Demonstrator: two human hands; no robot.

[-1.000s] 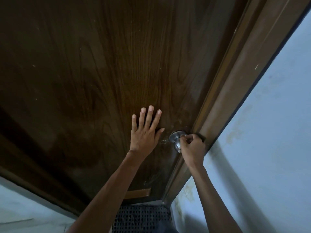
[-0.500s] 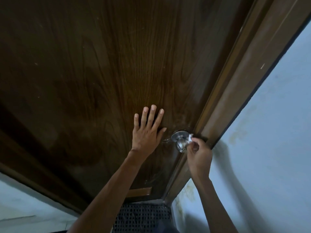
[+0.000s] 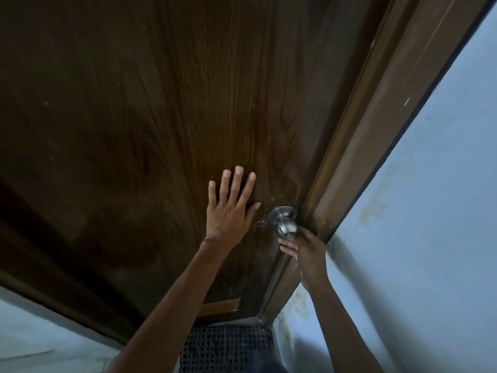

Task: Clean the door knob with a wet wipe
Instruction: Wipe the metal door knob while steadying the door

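A round silver door knob (image 3: 286, 226) sticks out of the dark wooden door (image 3: 161, 117) near its right edge. My left hand (image 3: 230, 211) lies flat on the door just left of the knob, fingers spread and holding nothing. My right hand (image 3: 306, 251) is just below the knob with its fingers curled up against the knob's underside. The wet wipe is hidden inside those fingers and I cannot see it now.
The brown door frame (image 3: 376, 130) runs along the door's right side, close to my right hand. A pale blue wall (image 3: 430, 238) fills the right. A dark perforated mat (image 3: 226, 348) lies on the floor at the door's foot.
My right hand has slid from the top and right of the knob down to its underside, uncovering the knob. The white wipe seen at the knob is now hidden. My left hand stayed put.
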